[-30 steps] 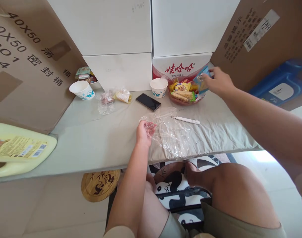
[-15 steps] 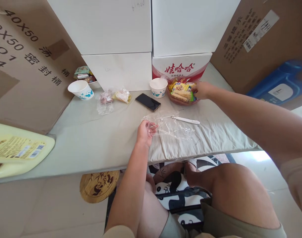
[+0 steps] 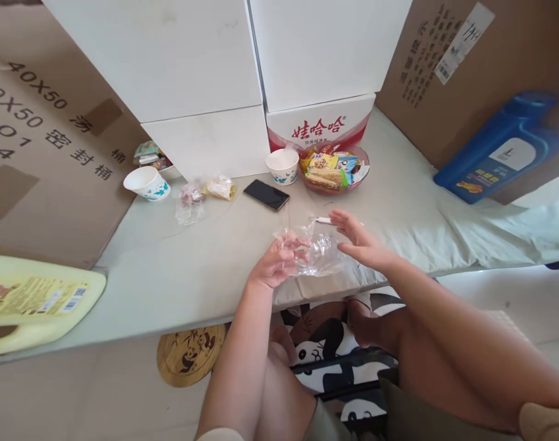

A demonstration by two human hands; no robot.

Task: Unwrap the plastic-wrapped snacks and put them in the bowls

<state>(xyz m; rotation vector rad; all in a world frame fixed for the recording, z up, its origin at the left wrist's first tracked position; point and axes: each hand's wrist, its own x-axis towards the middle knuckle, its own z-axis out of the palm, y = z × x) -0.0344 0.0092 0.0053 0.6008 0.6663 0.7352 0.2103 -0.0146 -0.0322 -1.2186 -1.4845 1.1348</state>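
Note:
My left hand (image 3: 275,262) has its fingers curled round a crumpled clear plastic bag (image 3: 324,252) near the front of the covered table. My right hand (image 3: 362,244) is just right of the bag, fingers stretched and apart, with nothing in it. A slim white tool (image 3: 324,220), perhaps a utility knife, lies partly hidden behind the right hand's fingers. Further back stands a pinkish see-through bowl (image 3: 326,188) of wrapped snacks. Beside it is a white paper cup (image 3: 283,170) with blue leaves, and a black phone (image 3: 266,195) lies in front.
Two small clear bags, one with pinkish contents (image 3: 191,195) and one with yellowish contents (image 3: 220,187), lie left of the phone near another paper cup (image 3: 147,184). A yellow jug (image 3: 40,306), a blue bottle (image 3: 499,147) and large cartons (image 3: 45,135) stand around.
My right hand has come away from the snack bowl, back towards me, and opened beside the bag. My left hand keeps hold of the bag, now raised and bunched. The view has shifted slightly.

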